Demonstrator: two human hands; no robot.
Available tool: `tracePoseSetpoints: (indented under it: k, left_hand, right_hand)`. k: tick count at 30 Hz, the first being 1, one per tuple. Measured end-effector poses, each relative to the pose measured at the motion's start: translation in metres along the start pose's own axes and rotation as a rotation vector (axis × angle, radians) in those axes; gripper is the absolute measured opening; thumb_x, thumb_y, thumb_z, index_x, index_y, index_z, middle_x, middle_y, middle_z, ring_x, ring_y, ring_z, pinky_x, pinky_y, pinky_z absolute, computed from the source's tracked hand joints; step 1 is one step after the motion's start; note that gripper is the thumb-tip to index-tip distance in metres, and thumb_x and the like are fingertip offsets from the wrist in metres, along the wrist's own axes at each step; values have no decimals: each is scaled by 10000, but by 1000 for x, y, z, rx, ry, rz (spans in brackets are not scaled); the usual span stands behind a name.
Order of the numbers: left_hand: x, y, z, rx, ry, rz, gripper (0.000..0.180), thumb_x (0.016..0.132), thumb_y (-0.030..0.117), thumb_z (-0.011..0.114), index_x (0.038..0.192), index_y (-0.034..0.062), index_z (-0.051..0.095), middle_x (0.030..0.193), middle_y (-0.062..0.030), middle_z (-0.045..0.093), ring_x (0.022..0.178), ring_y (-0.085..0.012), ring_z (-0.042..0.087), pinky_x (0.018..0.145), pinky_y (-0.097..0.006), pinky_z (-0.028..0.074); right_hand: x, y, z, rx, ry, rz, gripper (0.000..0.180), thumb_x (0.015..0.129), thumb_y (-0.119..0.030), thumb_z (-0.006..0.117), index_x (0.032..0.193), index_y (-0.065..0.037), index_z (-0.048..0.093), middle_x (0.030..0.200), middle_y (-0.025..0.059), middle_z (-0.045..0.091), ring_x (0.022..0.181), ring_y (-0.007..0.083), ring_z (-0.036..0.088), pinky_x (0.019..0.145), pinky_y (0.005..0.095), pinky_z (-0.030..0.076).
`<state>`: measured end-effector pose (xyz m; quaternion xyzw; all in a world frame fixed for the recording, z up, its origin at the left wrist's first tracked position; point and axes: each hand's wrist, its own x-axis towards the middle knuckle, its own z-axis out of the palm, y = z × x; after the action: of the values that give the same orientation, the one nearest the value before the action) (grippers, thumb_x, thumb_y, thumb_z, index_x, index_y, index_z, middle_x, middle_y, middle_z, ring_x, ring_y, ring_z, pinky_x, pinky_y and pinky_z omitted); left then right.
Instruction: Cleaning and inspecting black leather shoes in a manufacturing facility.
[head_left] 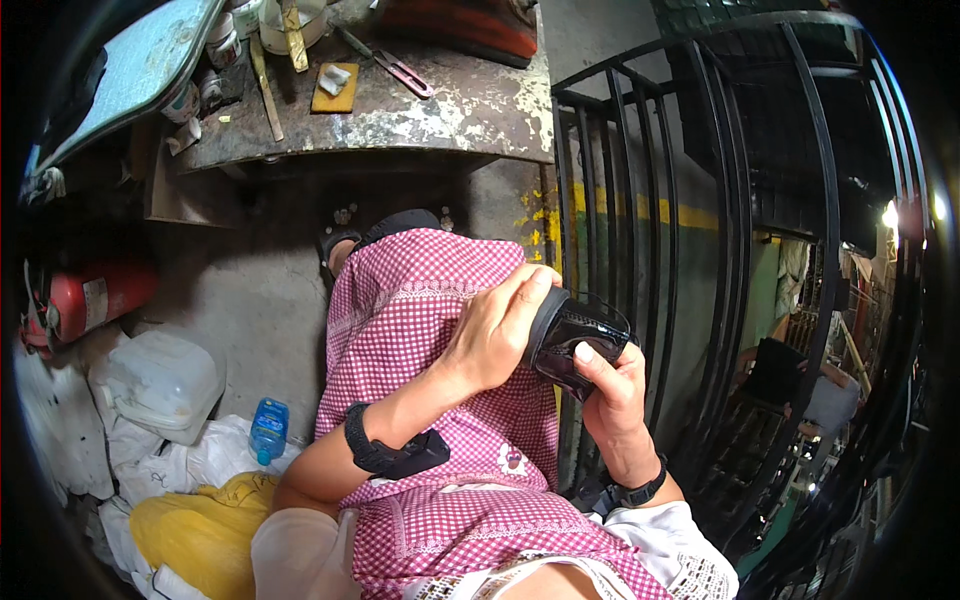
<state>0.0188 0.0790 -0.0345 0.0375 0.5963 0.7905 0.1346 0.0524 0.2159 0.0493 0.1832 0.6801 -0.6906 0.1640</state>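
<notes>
A glossy black shoe [585, 328] with visible stitching is held over my lap, just right of the middle of the view. My left hand [495, 328] wraps around its sole side, thumb and fingers along the dark edge. On the other side, my right hand [612, 395] grips the shoe, its thumb pressed on the shiny upper. Part of the shoe is hidden by both hands. Under it, a pink-and-white checked apron [420, 300] covers my lap.
Ahead stands a worn workbench [470, 125] with a pink-handled cutter [403, 75], a yellow pad [326, 100] and a wooden stick [266, 95]. Black metal railing [740, 180] rises at right. At left are a red fire extinguisher [115, 288], a whitish plastic container [165, 385] and a blue bottle [268, 428].
</notes>
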Motion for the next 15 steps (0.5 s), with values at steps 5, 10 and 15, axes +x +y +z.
tracePoseSetpoints:
  k: [5, 10, 15]
  left_hand:
    - [1, -5, 0, -415, -316, 50, 753, 851, 422, 487, 1391, 4, 170, 1354, -189, 346, 1279, -255, 306, 1059, -340, 198]
    - [10, 6, 13, -436, -199, 188, 948, 742, 415, 697, 1406, 48, 129, 1287, -158, 399, 1172, -240, 422, 994, -336, 325]
    - [30, 6, 1, -666, 260, -25, 573, 822, 440, 598, 1166, 13, 431, 1081, -63, 535, 987, -134, 536, 843, -249, 454]
  right_hand:
    - [-1, -20, -7, 57, 78, -67, 230, 817, -117, 601, 988, 37, 601, 886, 85, 643, 780, 146, 619, 728, 275, 496]
    - [6, -51, -30, -41, -56, -136, 334, 879, -252, 553, 1055, 31, 574, 948, 82, 628, 809, 118, 595, 751, 239, 471]
    - [10, -68, -44, -297, 223, -670, 353, 929, -246, 453, 1089, 45, 573, 992, 150, 633, 893, 180, 599, 839, 303, 453]
